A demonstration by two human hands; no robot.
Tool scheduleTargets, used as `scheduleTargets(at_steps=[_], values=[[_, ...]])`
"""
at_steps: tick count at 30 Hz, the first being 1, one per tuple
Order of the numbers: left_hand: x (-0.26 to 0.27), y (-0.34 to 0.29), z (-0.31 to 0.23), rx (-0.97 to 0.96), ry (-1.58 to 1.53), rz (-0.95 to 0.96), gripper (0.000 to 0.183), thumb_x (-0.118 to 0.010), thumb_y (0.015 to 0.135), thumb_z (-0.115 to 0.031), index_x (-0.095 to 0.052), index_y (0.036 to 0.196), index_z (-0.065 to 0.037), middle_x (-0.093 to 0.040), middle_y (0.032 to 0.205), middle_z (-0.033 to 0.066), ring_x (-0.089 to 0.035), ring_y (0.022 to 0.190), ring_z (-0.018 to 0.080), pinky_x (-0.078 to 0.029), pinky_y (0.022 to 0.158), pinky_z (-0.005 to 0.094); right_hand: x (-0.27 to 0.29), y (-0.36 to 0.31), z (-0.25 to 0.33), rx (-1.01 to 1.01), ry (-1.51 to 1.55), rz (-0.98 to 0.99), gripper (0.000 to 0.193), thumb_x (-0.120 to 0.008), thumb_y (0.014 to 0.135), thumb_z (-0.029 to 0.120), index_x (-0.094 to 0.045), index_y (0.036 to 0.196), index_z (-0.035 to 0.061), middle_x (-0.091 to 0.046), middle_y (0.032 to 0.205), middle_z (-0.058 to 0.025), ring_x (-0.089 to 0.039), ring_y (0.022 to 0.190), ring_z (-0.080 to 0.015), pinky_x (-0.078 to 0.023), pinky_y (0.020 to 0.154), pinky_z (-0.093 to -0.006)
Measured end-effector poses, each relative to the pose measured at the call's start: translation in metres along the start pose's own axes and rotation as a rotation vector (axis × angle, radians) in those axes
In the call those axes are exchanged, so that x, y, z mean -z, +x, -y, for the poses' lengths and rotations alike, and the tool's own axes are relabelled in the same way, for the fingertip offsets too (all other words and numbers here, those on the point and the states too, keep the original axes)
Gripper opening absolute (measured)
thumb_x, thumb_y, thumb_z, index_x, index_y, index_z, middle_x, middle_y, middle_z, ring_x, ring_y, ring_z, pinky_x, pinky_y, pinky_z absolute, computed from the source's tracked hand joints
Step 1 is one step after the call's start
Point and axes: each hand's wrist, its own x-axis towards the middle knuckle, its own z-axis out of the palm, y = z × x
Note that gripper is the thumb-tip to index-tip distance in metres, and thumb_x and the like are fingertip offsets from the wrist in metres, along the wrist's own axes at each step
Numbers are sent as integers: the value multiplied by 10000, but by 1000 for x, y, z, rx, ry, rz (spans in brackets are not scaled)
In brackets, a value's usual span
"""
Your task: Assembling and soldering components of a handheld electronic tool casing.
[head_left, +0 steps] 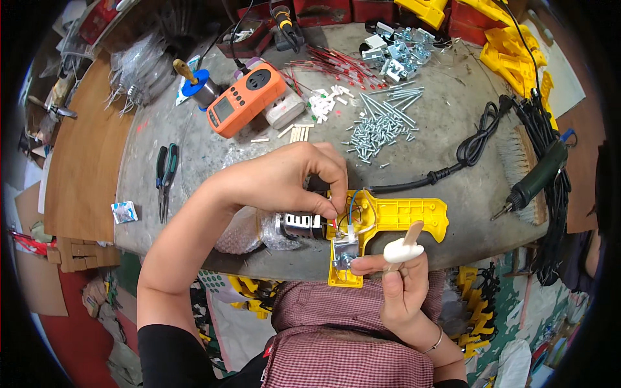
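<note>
A yellow plastic housing half [411, 213] with a pistol-shaped handle lies open in front of me, near the bench's front edge. My left hand [291, 174] reaches over it from the left, thumb and finger pinched on a thin red wire [334, 224]. A blue wire [351, 208] curves through the housing beside it. Left of the housing sits a slotted metal barrel [303, 225]. My right hand [407, 281] is closed around a flat wooden stick [413, 233] with a white lump [402, 251] on it. Its index finger touches the metal bracket [346, 249] in the housing.
A black cord [414, 183] runs right from the housing. Screws [378, 132], red wires [336, 64] and an orange meter [246, 100] lie behind. Pliers [167, 181] are at left, with bubble wrap [239, 233] nearer. A green electric screwdriver [537, 178] hangs at right beside a brush [521, 171].
</note>
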Motion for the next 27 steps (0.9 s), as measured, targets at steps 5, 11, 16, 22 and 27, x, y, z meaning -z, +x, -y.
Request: scheduleTargets(at_steps=[5,11,16,22,27], values=[[-10,0,-13,0,65,6,140,-831,694,-95,-730,787,-64,-660,799,11,-570,953,212,-467,860,355,0,-1,-1,-11,10,-9,364,-418,1049,294,-322,1218,-14,-680,1019,-239,-700,862,-248,-575,810,-377],[-9,-3,-23,78,215,-29,168,-817,690,-72,-711,819,-54,-674,832,26,-577,956,232,-475,853,362,-2,0,-4,43,32,-71,213,-449,1042,176,-401,1066,-30,-719,1014,-205,-720,888,-204,-562,723,-290],[-14,-2,-30,185,186,-43,142,-787,703,-26,-706,819,-38,-672,832,39,-590,935,210,-485,841,347,-6,2,-6,32,46,-87,221,-453,1045,201,-404,1048,-15,-722,1001,-193,-723,881,-199,-561,707,-280],[-17,-3,-29,225,181,-52,113,-776,696,-20,-718,791,-39,-670,824,45,-599,912,201,-487,828,334,-8,2,-8,74,22,-77,226,-457,1043,200,-412,1047,-21,-723,983,-186,-729,880,-220,-575,722,-301],[-17,-1,-29,273,140,-3,110,-776,696,-35,-719,790,-49,-654,808,49,-606,887,196,-484,795,321,-9,1,-10,89,-1,-79,231,-469,1038,185,-428,1072,-40,-725,963,-179,-732,853,-216,-580,720,-307]])
